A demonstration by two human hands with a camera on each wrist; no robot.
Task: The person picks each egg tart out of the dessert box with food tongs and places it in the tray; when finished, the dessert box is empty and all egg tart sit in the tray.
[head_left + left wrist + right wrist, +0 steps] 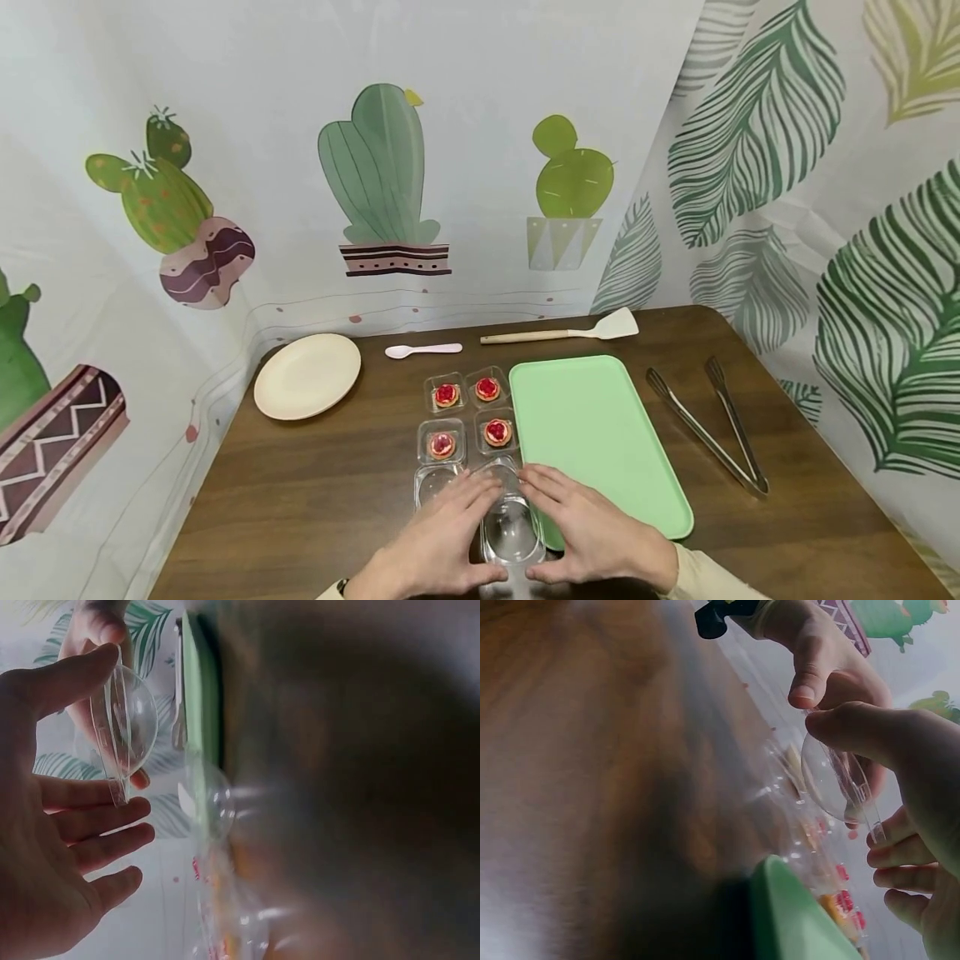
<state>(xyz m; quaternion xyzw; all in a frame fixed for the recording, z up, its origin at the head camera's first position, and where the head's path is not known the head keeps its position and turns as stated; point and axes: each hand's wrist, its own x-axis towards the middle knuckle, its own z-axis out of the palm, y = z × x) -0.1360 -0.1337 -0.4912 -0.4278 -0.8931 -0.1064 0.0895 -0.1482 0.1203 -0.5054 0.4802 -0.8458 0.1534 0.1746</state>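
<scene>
Left hand: We see the left hand (448,527) with thumb and fingers parted widely, pinching the rim of a clear domed lid (513,531).
Right hand: We see the right hand (587,523) in a matching pose, gripping the lid's opposite side.
Domed lid: It is held between both hands, raised off the worktop (300,508) by its near edge.
Clear pieces: Two more clear plastic pieces (433,483) sit just beyond, partly hidden by the fingers.
Tarts: Farther in, we find four red-topped tarts (497,432), each in a clear square container (442,441), two by two.
Green tray: The tray (592,417) lies just right of them.
Tongs: Metal tongs (708,437) lie spread near the right edge.
Far edge: We find a spatula (558,335) and a pale spoon (423,351).
Far left corner: A cream plate (307,377) rests there.
</scene>
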